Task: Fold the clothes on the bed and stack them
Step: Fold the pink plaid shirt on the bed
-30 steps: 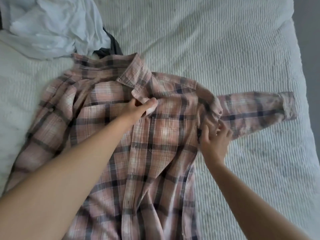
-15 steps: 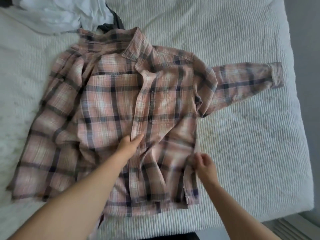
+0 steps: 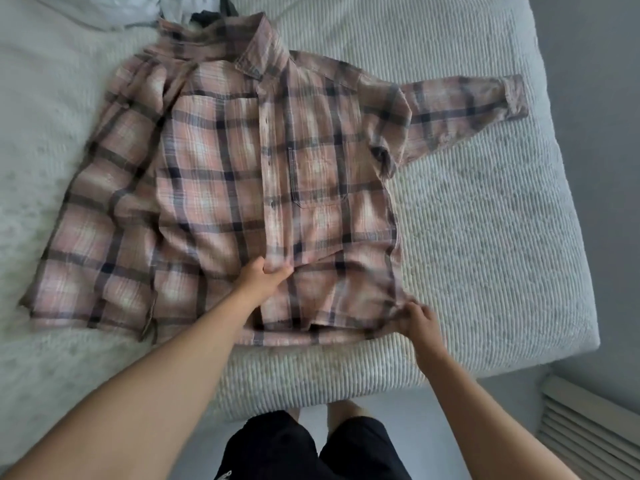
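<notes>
A pink plaid button-up shirt [image 3: 221,188] lies face up across the white bed [image 3: 485,237], collar toward the far side. Its right sleeve [image 3: 464,109] stretches out toward the bed's right edge; the left sleeve is folded along the body. My left hand [image 3: 261,280] pinches the button placket low on the shirt's front. My right hand [image 3: 417,320] pinches the hem at the shirt's lower right corner, near the bed's front edge.
White clothes [image 3: 145,8] and a dark garment [image 3: 211,13] are heaped at the top, just behind the collar. The bed's front edge runs just past the hem. A white slatted vent [image 3: 588,427] sits on the floor at lower right. My legs stand below.
Both hands slid down the shirt from collar and shoulder to the lower placket and hem. The shirt now lies flatter, and the view has shifted back to show the bed's front edge.
</notes>
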